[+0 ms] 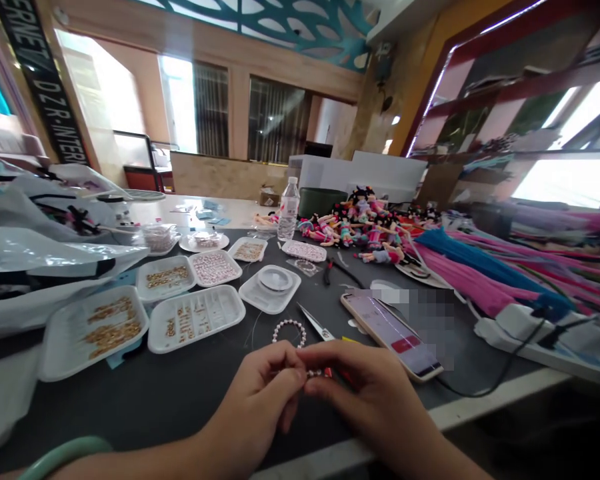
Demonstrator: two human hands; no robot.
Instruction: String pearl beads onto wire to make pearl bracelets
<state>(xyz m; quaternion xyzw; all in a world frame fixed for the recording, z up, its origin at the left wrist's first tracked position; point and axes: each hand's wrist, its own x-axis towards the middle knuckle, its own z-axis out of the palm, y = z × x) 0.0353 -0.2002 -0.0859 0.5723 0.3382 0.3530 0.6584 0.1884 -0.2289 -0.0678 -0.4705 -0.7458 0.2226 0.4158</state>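
Low in the middle of the head view, my left hand and my right hand meet with fingers pinched. Between them runs a short row of small beads, with a small red piece at its right end by my right fingers. Just beyond my fingertips lies a loop of pale pink beads; whether it joins the strand in my hands is hidden. Scissors lie beyond my right hand, partly covered by it. A spool of clear line sits in a white tray.
White trays of gold findings and pink beads stand at left. A phone lies at right, its cable near a power strip. Farther back are pliers, a water bottle and a heap of small dolls.
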